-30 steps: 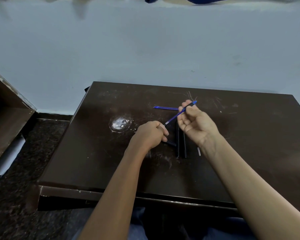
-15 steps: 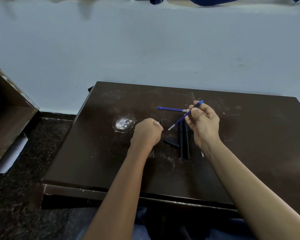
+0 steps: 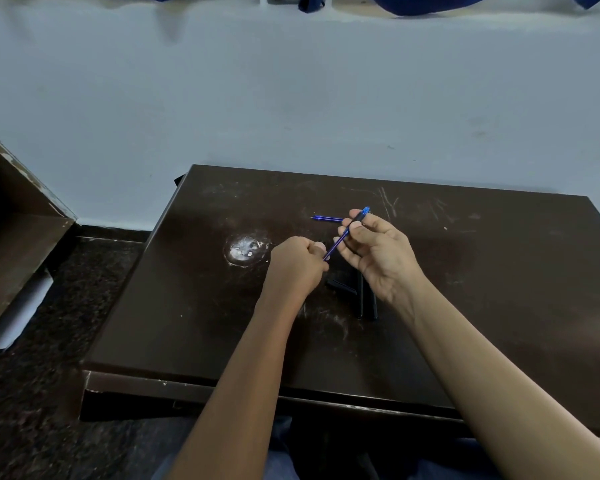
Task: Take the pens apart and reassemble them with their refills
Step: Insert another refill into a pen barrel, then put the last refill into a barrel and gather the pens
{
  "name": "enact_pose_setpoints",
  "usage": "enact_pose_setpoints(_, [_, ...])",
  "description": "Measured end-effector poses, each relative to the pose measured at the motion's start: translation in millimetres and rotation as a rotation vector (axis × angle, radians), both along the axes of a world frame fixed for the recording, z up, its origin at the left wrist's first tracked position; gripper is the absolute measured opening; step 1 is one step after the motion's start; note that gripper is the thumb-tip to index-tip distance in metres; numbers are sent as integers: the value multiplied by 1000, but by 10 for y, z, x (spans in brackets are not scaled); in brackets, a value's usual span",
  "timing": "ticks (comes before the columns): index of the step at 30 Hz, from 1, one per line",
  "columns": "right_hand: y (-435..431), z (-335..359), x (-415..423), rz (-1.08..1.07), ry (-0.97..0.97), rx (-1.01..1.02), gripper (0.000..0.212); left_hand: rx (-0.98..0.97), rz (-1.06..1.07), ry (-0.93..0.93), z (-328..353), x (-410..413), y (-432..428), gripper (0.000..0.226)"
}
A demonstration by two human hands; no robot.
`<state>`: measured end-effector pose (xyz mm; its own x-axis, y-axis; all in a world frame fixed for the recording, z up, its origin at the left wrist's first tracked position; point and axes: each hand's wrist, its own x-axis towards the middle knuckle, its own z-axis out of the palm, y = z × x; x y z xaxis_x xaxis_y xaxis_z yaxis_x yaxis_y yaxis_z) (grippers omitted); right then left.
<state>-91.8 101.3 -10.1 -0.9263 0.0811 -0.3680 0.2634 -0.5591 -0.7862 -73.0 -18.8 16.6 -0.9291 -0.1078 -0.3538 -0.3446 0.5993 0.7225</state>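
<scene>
My right hand pinches a thin blue refill that slants down to the left over the dark table. The refill's lower tip meets my left hand, which is curled into a fist; what it holds is hidden by the fingers. A second blue refill lies flat on the table beyond my hands. Two black pen barrels lie side by side under my right hand, with a short black pen piece to their left.
A whitish worn patch marks the tabletop left of my hands. The table backs onto a pale blue wall. A wooden bench stands at the far left over a dark speckled floor.
My hands have come back together: the refill's lower tip, apart from my left fist half a second ago, now reaches it. The parts on the table have not moved.
</scene>
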Motion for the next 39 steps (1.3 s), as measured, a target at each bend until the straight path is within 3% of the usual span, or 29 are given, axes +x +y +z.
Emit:
enact_pose_setpoints(5, [31, -5, -39, -4, -11, -60, 19, -15, -72, -108, 46, -14, 10, 27])
enact_pose_setpoints(9, [208, -35, -118, -138, 10, -59, 19, -49, -65, -126, 6, -19, -8, 28])
enact_pose_setpoints(10, [252, -69, -125, -157, 25, 28, 19, -47, -50, -123, -10, -14, -16, 28])
enact_pose_setpoints(12, [311, -179, -115, -123, 54, 455, 20, -51, -19, -113, -38, -18, -28, 29])
enact_pose_setpoints(14, [307, -290, -72, 31, 70, 947, 20, -48, 10, -102, -62, -35, -30, 30])
enact_pose_setpoints(16, [236, -397, -16, 254, 104, 1255, 18, -52, 30, -100, -69, -47, -22, 32])
enact_pose_setpoints(19, [130, -540, 25, 462, 128, 1548, 19, -67, 45, -96, -71, -59, -13, 33])
enact_pose_setpoints(21, [114, -599, 31, 492, 102, 1601, 19, -61, 48, -85, -74, -56, -20, 32])
enact_pose_setpoints(30, [116, -520, 38, 485, 53, 1482, 19, -22, 55, -59, -59, -27, -18, 30])
enact_pose_setpoints(32, [56, -369, 39, 376, 19, 1262, 15, -8, 57, -50, -65, -20, -27, 29])
enact_pose_setpoints(36, [-157, -17, 64, 303, -114, 400, 18, -52, 34, -67, -30, -23, -31, 29])
enact_pose_setpoints(39, [-215, 60, 119, 307, -132, 292, 18, -74, 16, -87, -14, -18, -31, 26])
